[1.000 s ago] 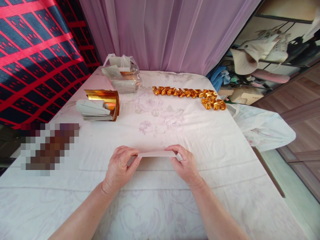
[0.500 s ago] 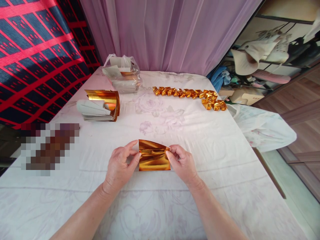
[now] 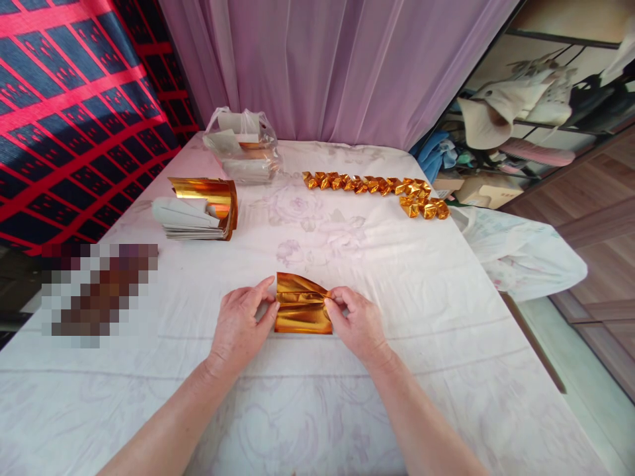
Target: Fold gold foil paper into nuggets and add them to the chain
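Our left hand [image 3: 243,322] and right hand [image 3: 358,324] pinch the two ends of a gold foil sheet [image 3: 302,312], fingers closed on its edges, thumbs pressing toward the middle. A second ago we held it folded flat as a pale strip, white backing up; now it is opened, the shiny gold face showing, and since half a second ago our hands have drawn closer together, the sheet creasing and bunching between them. We judge that the fold is being worked into shape rather than finished. The sheet rests on the white flowered cloth of the table [image 3: 377,277], directly between our hands, near the front edge. Farther back on the left sits a stack of foil sheets [image 3: 198,210], its top leaf curled gold side out, and behind it a clear plastic bag [image 3: 241,151] holding more paper. On the right a row of folded gold pieces [image 3: 377,190] runs across the cloth, well apart from us.
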Motion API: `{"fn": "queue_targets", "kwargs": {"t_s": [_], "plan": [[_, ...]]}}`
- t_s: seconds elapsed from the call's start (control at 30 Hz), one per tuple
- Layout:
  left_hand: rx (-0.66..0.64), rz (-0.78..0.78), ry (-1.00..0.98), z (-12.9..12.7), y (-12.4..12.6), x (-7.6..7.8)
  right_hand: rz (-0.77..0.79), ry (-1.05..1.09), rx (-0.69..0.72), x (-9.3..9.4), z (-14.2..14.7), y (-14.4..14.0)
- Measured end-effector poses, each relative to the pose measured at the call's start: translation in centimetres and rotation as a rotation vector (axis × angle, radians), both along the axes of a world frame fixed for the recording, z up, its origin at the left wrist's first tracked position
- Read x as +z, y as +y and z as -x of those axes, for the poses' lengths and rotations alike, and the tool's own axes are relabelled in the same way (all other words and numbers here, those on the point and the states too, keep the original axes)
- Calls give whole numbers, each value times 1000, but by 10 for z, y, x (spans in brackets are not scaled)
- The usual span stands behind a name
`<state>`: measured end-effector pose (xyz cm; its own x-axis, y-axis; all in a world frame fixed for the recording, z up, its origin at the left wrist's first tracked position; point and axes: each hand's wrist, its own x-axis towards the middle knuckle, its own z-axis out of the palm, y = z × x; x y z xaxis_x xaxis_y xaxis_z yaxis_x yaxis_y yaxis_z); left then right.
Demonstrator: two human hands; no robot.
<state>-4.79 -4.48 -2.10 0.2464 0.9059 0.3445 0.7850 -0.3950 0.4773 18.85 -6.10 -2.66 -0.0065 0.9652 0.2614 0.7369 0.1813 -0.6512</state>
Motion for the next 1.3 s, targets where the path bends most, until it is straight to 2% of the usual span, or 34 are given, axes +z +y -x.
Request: {"fn": "queue_targets", "kwargs": {"t_s": [0.2,0.33,0.47,1.03,1.3], "plan": [[-37,-39,-2,0,-1,3,6,-19,-16,-2,1,2],[-147,-130,13,-3,-4,8,24,-45,-26,-2,1,3],[-237,-133,66,-5,-5,9,32,-50,-24,-3,1,3],[-246,-81,82,-3,-3,3,25,-69,-73,-7,3,4],[-256,-56,113,-2,-3,4,-3,31,-90,-6,2,4]]}}
